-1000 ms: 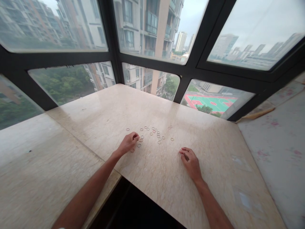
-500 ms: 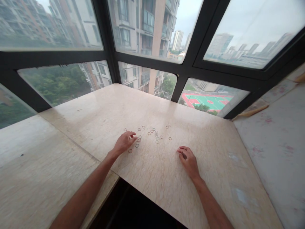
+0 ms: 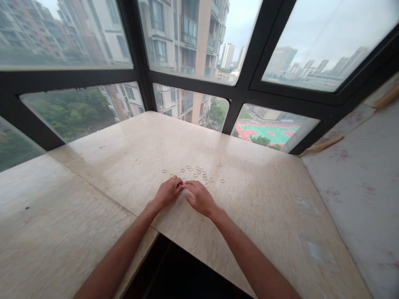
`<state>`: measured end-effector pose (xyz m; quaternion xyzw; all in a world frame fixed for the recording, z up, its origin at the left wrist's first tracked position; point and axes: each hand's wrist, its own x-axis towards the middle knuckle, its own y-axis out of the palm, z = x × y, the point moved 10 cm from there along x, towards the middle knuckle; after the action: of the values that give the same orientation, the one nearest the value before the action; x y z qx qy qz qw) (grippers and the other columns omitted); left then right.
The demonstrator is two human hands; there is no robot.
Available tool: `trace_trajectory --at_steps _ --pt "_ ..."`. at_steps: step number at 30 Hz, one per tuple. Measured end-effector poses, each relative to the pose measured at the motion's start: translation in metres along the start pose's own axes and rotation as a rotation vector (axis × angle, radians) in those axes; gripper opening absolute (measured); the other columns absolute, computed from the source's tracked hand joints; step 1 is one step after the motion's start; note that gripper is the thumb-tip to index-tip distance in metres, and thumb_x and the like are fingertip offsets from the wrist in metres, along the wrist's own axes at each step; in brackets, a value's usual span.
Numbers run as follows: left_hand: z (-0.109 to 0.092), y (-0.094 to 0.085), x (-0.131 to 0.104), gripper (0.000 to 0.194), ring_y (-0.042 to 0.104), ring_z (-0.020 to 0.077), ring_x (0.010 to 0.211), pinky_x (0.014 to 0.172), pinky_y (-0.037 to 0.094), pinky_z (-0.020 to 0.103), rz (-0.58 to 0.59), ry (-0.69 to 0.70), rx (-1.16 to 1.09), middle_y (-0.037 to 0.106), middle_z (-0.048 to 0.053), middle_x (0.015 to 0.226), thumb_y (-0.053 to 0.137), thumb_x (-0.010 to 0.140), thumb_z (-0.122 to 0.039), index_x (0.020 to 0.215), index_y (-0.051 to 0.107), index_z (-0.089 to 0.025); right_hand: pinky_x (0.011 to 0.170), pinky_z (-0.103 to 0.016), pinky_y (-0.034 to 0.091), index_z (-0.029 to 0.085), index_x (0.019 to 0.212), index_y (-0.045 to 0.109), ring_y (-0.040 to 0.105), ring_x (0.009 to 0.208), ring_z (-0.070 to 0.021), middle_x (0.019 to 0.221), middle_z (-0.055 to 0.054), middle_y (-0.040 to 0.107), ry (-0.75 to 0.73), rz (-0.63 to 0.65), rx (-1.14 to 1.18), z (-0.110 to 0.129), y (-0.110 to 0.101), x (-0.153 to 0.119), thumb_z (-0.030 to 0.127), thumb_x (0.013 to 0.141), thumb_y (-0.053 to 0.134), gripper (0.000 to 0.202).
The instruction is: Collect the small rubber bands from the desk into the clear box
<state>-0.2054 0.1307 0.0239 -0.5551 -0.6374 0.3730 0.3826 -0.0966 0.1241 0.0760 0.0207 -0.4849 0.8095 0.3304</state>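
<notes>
Rings (image 3: 205,176), thin and small, strewn flat over the middle of the pale bench (image 3: 255,232). Thickest in a loose chain ahead of the right hand (image 3: 201,198), some touching or overlapping there; a close pair farther out toward the window (image 3: 274,132), a lone ring (image 3: 222,181) off to the right, an outer ring (image 3: 164,171) just beyond the left hand (image 3: 168,192). At least one partly hidden behind the left knuckles. Left grip: fingers curled and gathered at the tips, low over the bench; cannot tell whether empty or pinching a ring. Right grip: thumb apart from the forefinger, fingers stretched toward the left fingertips and seemingly meeting them; nothing visible in the gap, the very tips too small to read. Probably very light, unlikely to break under a gentle pinch; springy or stiff, impossible to tell at this size. Apt to skid on the smooth-looking bench if nudged from the side. Best taken by the rim, thumb and forefinger on opposite edges, or with one edge pressed down to tip up the other. Where overlapping, best lifted singly from the top, without dragging neighbours along.
</notes>
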Motion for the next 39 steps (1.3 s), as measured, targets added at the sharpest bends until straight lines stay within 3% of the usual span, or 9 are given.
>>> trace_trajectory --at_steps 3,6,11,14,20,24,27,33,39 --pt "0.007 -0.004 -0.001 0.020 0.060 0.0182 0.084 0.071 0.042 0.028 -0.007 -0.059 0.043 0.061 0.006 0.097 0.044 0.093 -0.031 0.092 0.061 -0.020 0.095 -0.035 0.040 0.020 0.115 0.061 0.051 0.114 -0.0209 0.120 -0.009 0.061 0.028 0.182 -0.156 -0.007 0.026 0.012 0.011 0.085 0.052 0.033" --pt "0.017 -0.012 -0.001 0.019 0.060 0.0202 0.085 0.068 0.042 0.029 -0.046 -0.144 0.142 0.060 0.008 0.099 0.043 0.093 -0.030 0.096 0.059 -0.019 0.092 -0.034 0.040 0.018 0.106 0.065 0.052 0.110 -0.0209 0.112 -0.009 0.063 0.074 0.230 -0.252 -0.022 0.027 -0.002 0.013 0.089 0.050 0.023" --pt "0.024 -0.020 -0.002 0.024 0.061 0.0236 0.087 0.067 0.044 0.031 -0.086 -0.224 0.209 0.059 0.012 0.103 0.039 0.092 -0.023 0.104 0.058 -0.016 0.091 -0.032 0.039 0.017 0.099 0.067 0.054 0.104 -0.0205 0.108 -0.009 0.064 0.134 0.178 -0.312 -0.043 -0.002 -0.035 0.013 0.089 0.049 0.020" --pt "0.012 -0.022 -0.002 0.025 0.059 0.0238 0.095 0.076 0.045 0.032 -0.135 -0.145 0.180 0.058 0.012 0.110 0.041 0.090 -0.019 0.108 0.058 -0.015 0.093 -0.031 0.038 0.016 0.104 0.065 0.053 0.105 -0.0201 0.108 -0.009 0.064 0.254 0.119 -0.358 -0.066 -0.024 -0.039 0.011 0.088 0.048 0.024" --pt "-0.034 -0.014 0.016 0.027 0.052 0.0261 0.109 0.094 0.040 0.038 -0.166 0.067 0.141 0.057 0.012 0.121 0.048 0.088 -0.021 0.112 0.059 -0.017 0.094 -0.030 0.037 0.013 0.117 0.061 0.051 0.111 -0.0214 0.114 -0.012 0.062 0.396 0.096 -0.411 -0.108 -0.039 -0.001 0.017 0.090 0.047 0.030" --pt "-0.054 -0.006 0.043 0.030 0.050 0.0261 0.112 0.096 0.038 0.038 -0.158 0.063 0.120 0.057 0.013 0.121 0.047 0.090 -0.025 0.117 0.056 -0.016 0.086 -0.029 0.041 0.014 0.108 0.065 0.055 0.105 -0.0221 0.109 -0.013 0.064 0.396 0.162 -0.421 -0.120 -0.033 0.025 0.022 0.089 0.052 0.025" --pt "-0.061 0.004 0.066 0.029 0.051 0.0268 0.110 0.094 0.039 0.039 -0.113 0.052 0.139 0.059 0.014 0.118 0.047 0.090 -0.024 0.115 0.057 -0.016 0.079 -0.026 0.042 0.016 0.096 0.070 0.060 0.097 -0.0201 0.102 -0.011 0.067 0.384 0.228 -0.423 -0.125 -0.032 0.028 0.021 0.088 0.052 0.020" --pt "-0.061 0.021 0.098 0.019 0.056 0.0251 0.104 0.084 0.044 0.033 0.020 0.088 0.180 0.063 0.011 0.105 0.050 0.086 -0.022 0.097 0.066 -0.019 0.077 -0.023 0.042 0.020 0.094 0.071 0.062 0.096 -0.0166 0.102 -0.005 0.070 0.435 0.253 -0.427 -0.147 -0.060 0.007 0.022 0.089 0.050 0.022" --pt "-0.033 0.012 0.107 0.024 0.061 0.0212 0.091 0.073 0.045 0.029 0.067 0.040 0.217 0.061 0.010 0.102 0.044 0.089 -0.026 0.093 0.067 -0.019 0.071 -0.028 0.044 0.019 0.102 0.070 0.064 0.094 -0.0216 0.105 -0.009 0.071 0.603 0.221 -0.467 -0.181 -0.100 -0.029 0.013 0.084 0.047 0.030"
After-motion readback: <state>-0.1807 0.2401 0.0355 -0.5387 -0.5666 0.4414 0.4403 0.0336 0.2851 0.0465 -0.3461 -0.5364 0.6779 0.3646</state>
